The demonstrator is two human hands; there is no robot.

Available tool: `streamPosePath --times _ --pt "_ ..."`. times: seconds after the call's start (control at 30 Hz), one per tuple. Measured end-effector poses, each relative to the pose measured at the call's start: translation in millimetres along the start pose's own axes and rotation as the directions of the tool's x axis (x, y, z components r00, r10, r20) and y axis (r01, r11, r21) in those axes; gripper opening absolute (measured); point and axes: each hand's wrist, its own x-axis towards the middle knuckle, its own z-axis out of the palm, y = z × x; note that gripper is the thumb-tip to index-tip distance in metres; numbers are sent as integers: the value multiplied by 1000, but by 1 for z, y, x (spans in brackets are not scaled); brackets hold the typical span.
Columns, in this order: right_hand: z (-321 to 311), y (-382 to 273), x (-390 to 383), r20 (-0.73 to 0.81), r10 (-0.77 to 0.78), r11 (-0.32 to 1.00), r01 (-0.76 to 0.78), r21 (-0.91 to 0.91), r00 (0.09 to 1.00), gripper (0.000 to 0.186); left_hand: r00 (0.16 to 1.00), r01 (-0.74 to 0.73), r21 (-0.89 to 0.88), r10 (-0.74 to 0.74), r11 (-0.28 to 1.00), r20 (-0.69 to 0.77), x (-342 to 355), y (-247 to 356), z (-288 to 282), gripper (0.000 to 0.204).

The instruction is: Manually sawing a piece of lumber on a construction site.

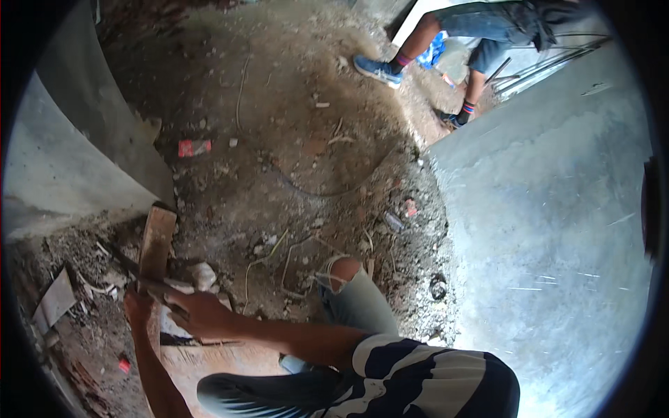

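Our right grip (198, 310) was closed around a thin dark metal bar (132, 273) that slanted up to the left, and our left grip (137, 305) was wrapped low on an upright wooden plank (156, 240), just beside the right one. The bar crossed in front of the plank near its lower part; we could not tell whether the two touched. We counted one plank, one bar, and two hands of ours at work. A pale chunk of rubble (203, 275) lay on the ground just right of the plank.

A second person stood well apart at the top right, showing two legs and one blue shoe (376, 70). One red scrap (194, 147) lay on the dirt floor (293, 125) above the plank, and one flat grey board piece (54, 299) lay to the left among debris.

A concrete wall (70, 160) closed the left side, its lower edge ending right at the plank's top. A broad concrete surface (550, 223) bounded the right. Between them the dirt floor ran open toward the top, littered with small stones and wires. Our torn-jeans knee (345, 268) sat just right of the hands.
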Motion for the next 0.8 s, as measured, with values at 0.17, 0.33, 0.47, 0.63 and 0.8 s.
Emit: streamPosePath --times 0.17,0.33,0.47,0.63,0.8 --pt "15 8 -12 -21 -100 995 100 -16 995 49 996 -32 -54 27 998 -80 1 19 6 59" --pt "30 26 -6 -185 -334 941 315 -128 924 37 996 85 -7 -85 996 -9 -15 53 -26 71" --pt "23 22 -8 -98 -175 983 168 -79 980 28 990 130 74 -126 989 -56 -22 50 -20 78" --pt "12 0 -9 -79 -130 982 117 -149 988 27 989 144 63 -142 988 -42 -23 41 -3 83" --pt "33 8 1 -64 -142 976 129 -173 988 27 983 148 188 -164 971 78 -27 9 7 80"
